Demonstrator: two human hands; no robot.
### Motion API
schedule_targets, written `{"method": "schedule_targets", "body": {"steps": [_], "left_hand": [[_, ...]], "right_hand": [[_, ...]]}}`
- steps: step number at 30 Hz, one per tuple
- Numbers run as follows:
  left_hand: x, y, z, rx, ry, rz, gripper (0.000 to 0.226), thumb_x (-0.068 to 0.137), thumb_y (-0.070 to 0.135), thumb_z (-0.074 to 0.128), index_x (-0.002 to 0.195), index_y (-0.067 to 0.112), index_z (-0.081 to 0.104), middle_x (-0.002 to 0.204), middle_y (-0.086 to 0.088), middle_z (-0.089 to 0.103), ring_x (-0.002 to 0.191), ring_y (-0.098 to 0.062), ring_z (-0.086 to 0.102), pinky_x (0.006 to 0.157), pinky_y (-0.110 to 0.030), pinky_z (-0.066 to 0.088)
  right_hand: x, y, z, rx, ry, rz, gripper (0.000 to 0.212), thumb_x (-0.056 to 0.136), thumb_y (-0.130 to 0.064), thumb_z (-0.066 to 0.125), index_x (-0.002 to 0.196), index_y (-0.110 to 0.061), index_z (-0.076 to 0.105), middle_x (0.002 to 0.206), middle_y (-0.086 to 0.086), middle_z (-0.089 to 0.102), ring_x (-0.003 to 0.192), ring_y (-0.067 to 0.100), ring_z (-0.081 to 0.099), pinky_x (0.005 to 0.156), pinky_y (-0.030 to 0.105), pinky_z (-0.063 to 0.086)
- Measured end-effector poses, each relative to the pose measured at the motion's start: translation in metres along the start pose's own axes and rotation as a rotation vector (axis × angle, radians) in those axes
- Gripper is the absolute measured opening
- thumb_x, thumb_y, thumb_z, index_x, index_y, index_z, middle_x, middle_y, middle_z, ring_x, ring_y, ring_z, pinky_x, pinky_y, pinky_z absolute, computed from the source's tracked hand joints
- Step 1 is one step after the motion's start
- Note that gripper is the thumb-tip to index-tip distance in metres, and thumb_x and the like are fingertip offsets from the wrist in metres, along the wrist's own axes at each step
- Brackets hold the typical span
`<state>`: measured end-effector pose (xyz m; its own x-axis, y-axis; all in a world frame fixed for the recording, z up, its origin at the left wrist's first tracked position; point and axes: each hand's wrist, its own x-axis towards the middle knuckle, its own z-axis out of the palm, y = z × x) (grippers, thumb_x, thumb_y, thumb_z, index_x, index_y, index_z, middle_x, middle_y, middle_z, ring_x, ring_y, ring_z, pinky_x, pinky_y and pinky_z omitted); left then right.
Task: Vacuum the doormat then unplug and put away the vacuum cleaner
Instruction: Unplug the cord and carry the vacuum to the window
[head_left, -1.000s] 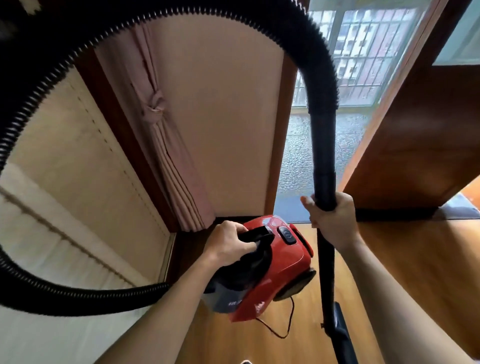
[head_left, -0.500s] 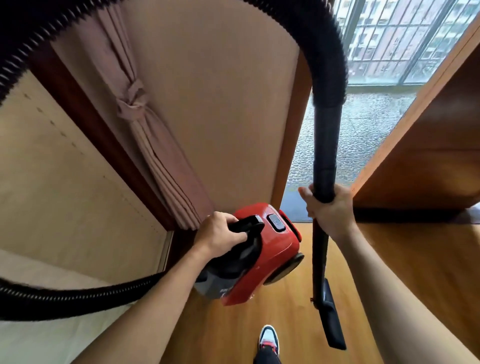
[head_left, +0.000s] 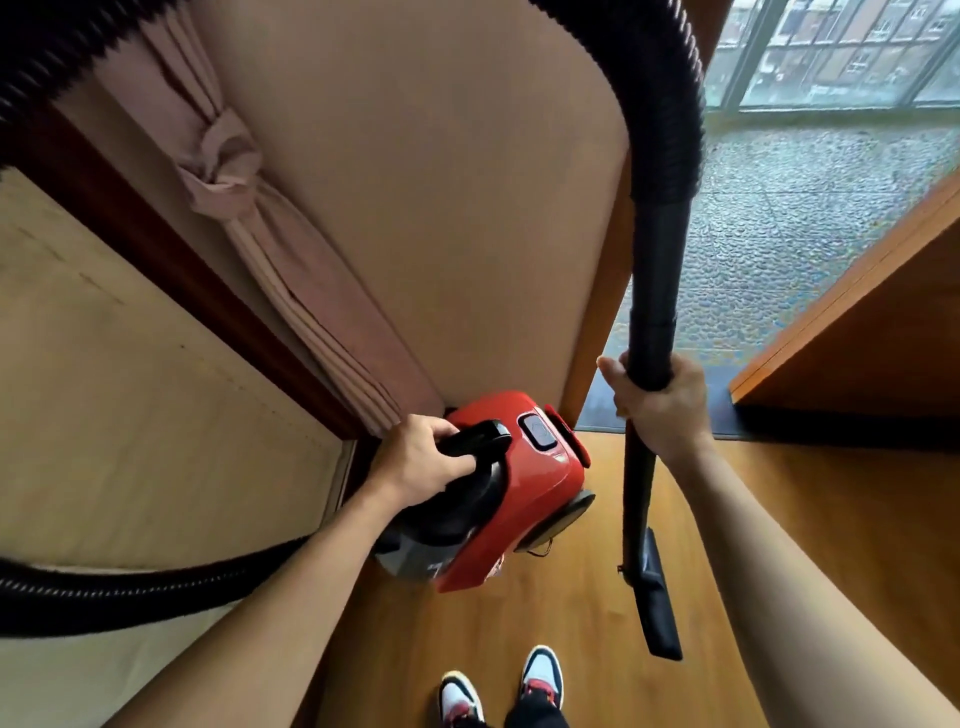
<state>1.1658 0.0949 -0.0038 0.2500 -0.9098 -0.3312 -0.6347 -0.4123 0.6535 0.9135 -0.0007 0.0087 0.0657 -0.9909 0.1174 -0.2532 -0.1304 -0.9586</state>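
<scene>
A red canister vacuum cleaner (head_left: 524, 483) hangs above the wooden floor, carried by its black top handle (head_left: 475, 439) in my left hand (head_left: 421, 462). My right hand (head_left: 660, 405) grips the black wand (head_left: 652, 291) upright. The flat nozzle (head_left: 657, 608) at the wand's lower end hangs just above the floor. The ribbed black hose (head_left: 670, 98) arches overhead and comes back low on the left to the vacuum's front. A thin cord (head_left: 543, 552) dangles under the body. A dark doormat strip (head_left: 722, 415) lies at the doorway threshold.
A tied pink curtain (head_left: 270, 249) hangs along the beige wall beside a dark wooden frame (head_left: 171, 260). A wooden cabinet (head_left: 872, 343) stands at right. The pebbled balcony floor (head_left: 789, 228) lies beyond the doorway. My two sneakers (head_left: 498, 691) show at the bottom.
The view has tilted down and closer, so my feet and the nozzle now show. The vacuum stays lifted in my left hand, the wand in my right.
</scene>
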Motion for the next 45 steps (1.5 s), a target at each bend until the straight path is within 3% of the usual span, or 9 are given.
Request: {"method": "schedule_targets", "body": {"steps": [7, 11, 13, 18, 23, 26, 33, 41, 45], "left_hand": [[0.051, -0.050, 0.034, 0.101, -0.055, -0.007, 0.015, 0.073, 0.028, 0.081, 0.069, 0.031, 0.067, 0.054, 0.016, 0.061, 0.050, 0.001, 0.059, 0.043, -0.008, 0.034], [0.087, -0.100, 0.076, 0.121, -0.097, -0.012, 0.011, 0.071, 0.031, 0.080, 0.078, 0.026, 0.073, 0.051, 0.014, 0.062, 0.045, 0.001, 0.058, 0.044, -0.009, 0.038], [0.109, -0.131, 0.104, 0.075, -0.105, -0.006, 0.014, 0.063, 0.034, 0.078, 0.074, 0.027, 0.072, 0.047, 0.013, 0.062, 0.043, -0.004, 0.060, 0.050, -0.020, 0.045], [0.161, -0.207, 0.180, 0.091, -0.092, 0.065, 0.011, 0.068, 0.026, 0.081, 0.072, 0.029, 0.072, 0.051, 0.015, 0.063, 0.047, 0.000, 0.059, 0.056, -0.024, 0.048], [0.204, -0.272, 0.252, 0.101, -0.106, 0.107, 0.010, 0.061, 0.034, 0.076, 0.067, 0.035, 0.068, 0.060, 0.016, 0.066, 0.051, 0.001, 0.060, 0.057, -0.021, 0.048], [0.225, -0.310, 0.294, 0.119, -0.116, 0.129, 0.010, 0.063, 0.033, 0.077, 0.066, 0.035, 0.068, 0.060, 0.016, 0.065, 0.053, 0.003, 0.059, 0.056, -0.020, 0.045], [0.256, -0.374, 0.368, 0.178, -0.132, 0.156, 0.008, 0.066, 0.030, 0.078, 0.072, 0.029, 0.073, 0.066, 0.008, 0.070, 0.061, -0.006, 0.065, 0.057, -0.022, 0.047], [0.271, -0.409, 0.410, 0.250, -0.218, 0.238, 0.021, 0.070, 0.035, 0.075, 0.089, 0.027, 0.077, 0.084, 0.003, 0.076, 0.082, -0.015, 0.069, 0.066, -0.026, 0.048], [0.277, -0.420, 0.418, 0.277, -0.258, 0.271, 0.022, 0.072, 0.037, 0.074, 0.092, 0.029, 0.074, 0.090, 0.005, 0.075, 0.087, -0.014, 0.068, 0.069, -0.022, 0.045]], "right_hand": [[0.017, 0.066, 0.032, -0.003, 0.011, -0.028, 0.030, 0.092, -0.015, 0.074, 0.075, 0.006, 0.058, 0.066, 0.025, 0.057, 0.059, 0.035, 0.058, 0.054, 0.038, 0.051], [0.021, 0.124, 0.063, -0.043, 0.067, -0.072, 0.033, 0.089, -0.024, 0.074, 0.073, -0.001, 0.057, 0.064, 0.021, 0.057, 0.057, 0.035, 0.059, 0.051, 0.037, 0.050], [0.024, 0.158, 0.078, -0.052, 0.097, -0.096, 0.039, 0.087, -0.032, 0.073, 0.073, 0.000, 0.056, 0.063, 0.023, 0.056, 0.057, 0.038, 0.058, 0.051, 0.041, 0.051], [0.026, 0.237, 0.111, -0.053, 0.159, -0.147, 0.042, 0.088, -0.025, 0.074, 0.067, 0.004, 0.051, 0.060, 0.028, 0.054, 0.054, 0.043, 0.054, 0.047, 0.039, 0.042], [0.031, 0.300, 0.146, -0.071, 0.166, -0.231, 0.046, 0.086, -0.022, 0.074, 0.061, -0.026, 0.036, 0.050, -0.014, 0.038, 0.047, 0.008, 0.039, 0.048, 0.023, 0.033], [0.029, 0.340, 0.164, -0.073, 0.152, -0.275, 0.049, 0.085, -0.019, 0.075, 0.059, -0.030, 0.034, 0.047, -0.018, 0.039, 0.046, 0.003, 0.037, 0.050, 0.013, 0.029], [0.032, 0.388, 0.187, -0.127, 0.141, -0.368, 0.051, 0.080, -0.021, 0.077, 0.060, -0.026, 0.030, 0.053, -0.012, 0.033, 0.049, 0.010, 0.033, 0.049, 0.025, 0.030], [0.028, 0.404, 0.212, -0.199, 0.144, -0.397, 0.049, 0.080, -0.029, 0.078, 0.062, -0.025, 0.033, 0.056, -0.008, 0.038, 0.052, 0.012, 0.037, 0.051, 0.027, 0.033], [0.030, 0.410, 0.222, -0.216, 0.132, -0.406, 0.042, 0.079, -0.032, 0.078, 0.066, -0.017, 0.042, 0.061, 0.004, 0.045, 0.056, 0.032, 0.049, 0.051, 0.034, 0.041]]}}
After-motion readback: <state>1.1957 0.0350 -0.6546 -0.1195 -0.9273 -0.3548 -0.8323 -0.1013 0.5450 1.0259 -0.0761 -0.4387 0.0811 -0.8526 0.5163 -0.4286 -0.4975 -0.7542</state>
